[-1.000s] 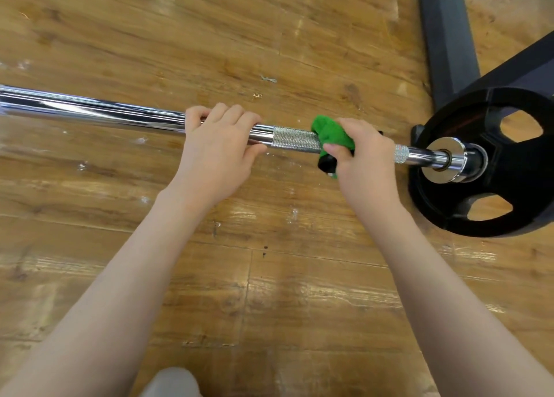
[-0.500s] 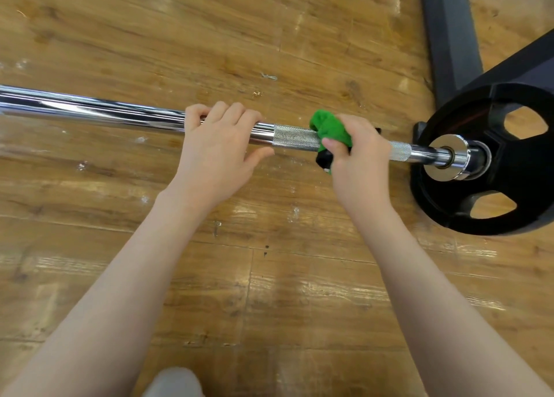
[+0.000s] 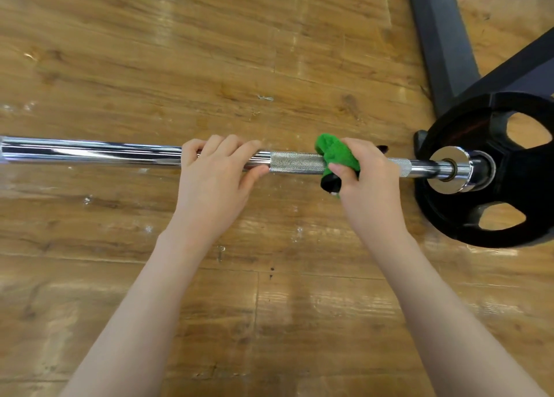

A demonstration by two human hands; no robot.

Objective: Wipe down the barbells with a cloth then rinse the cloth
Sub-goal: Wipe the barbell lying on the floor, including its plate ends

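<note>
Over the last second we see little change: our right hand (image 3: 370, 176), wrapped around the small bright green cloth (image 3: 337, 155), has slid only slightly leftward along the long chrome steel barbell (image 3: 90, 152), from nearer the collar toward the middle of the knurled band. Our left hand (image 3: 214, 176) has stayed put, its grip curled over the smooth chrome just left of the knurling, thumb underneath. The right grip is closed around the bar with the cloth pinched between palm and metal; a dark fold of the cloth hangs below the thumb.

We judge this to be a short rubbing stroke in the wiping step, working the knurled section (image 3: 295, 162) at centre-right of the frame. The long smooth stretch running to the left edge has yet to be passed by the cloth at this moment, and the rinse is not yet begun.

The bar lies across the middle of the frame, above the worn wooden plank floor (image 3: 269, 306). At its right end sits the shiny steel collar (image 3: 449, 173), and behind it the black round weight plate with cut-out holes (image 3: 494, 234), which limits how far right the cloth can travel. A dark grey metal rack leg (image 3: 437, 37) rises in the upper right. Our own left hand blocks a leftward stroke until it shifts.
</note>
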